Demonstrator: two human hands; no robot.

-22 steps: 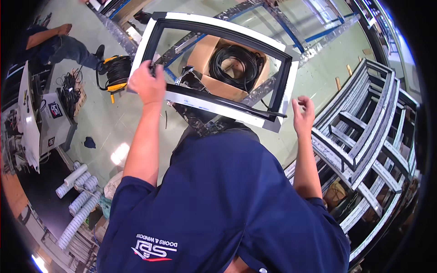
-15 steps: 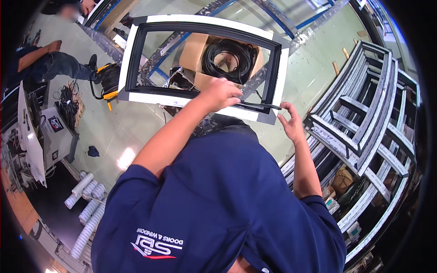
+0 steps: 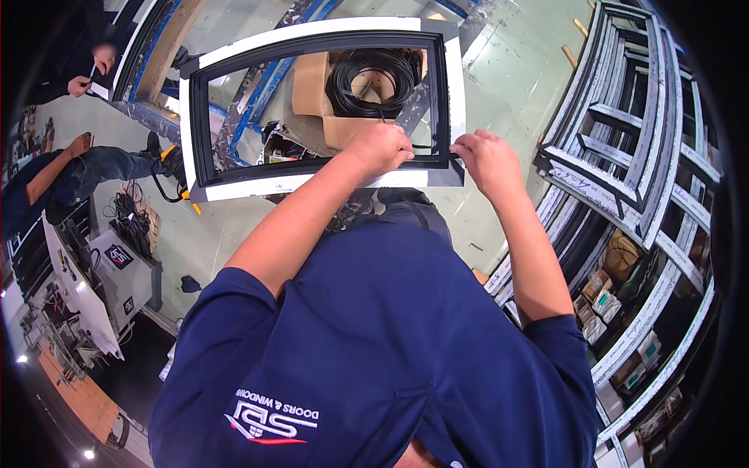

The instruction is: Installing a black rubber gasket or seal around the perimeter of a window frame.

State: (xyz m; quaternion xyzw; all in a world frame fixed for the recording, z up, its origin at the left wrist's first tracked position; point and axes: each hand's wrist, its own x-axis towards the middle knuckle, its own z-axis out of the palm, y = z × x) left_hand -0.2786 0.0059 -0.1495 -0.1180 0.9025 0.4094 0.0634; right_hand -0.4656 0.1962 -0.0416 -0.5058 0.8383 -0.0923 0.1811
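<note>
A rectangular window frame (image 3: 261, 186) with white faces and black inner edges lies in front of me. At its near right corner my right hand (image 3: 490, 160) is closed, thumb and fingertips pinching the dark end of a thin black rubber strip (image 3: 422, 147). My left hand (image 3: 381, 150) rests over the near side of the frame, its fingers curled together on the strip; the exact grip is partly hidden. Through the frame's opening shows a cardboard box (image 3: 310, 86) holding a coil of black rubber strip (image 3: 341, 86).
Blue-and-grey stand beams (image 3: 273, 90) run under the frame. Stacked white-and-black frames (image 3: 616, 152) lean at the right. Two people work at the left, one with a dark-trousered leg (image 3: 109, 171) stretched toward a yellow-and-black cable reel (image 3: 173, 168). A grey cabinet (image 3: 129, 273) stands at lower left.
My right hand has come in closer to the frame's near right corner and turned over it, with the strip end lowered there. My left hand stays at the near side. The whole view has shifted.
</note>
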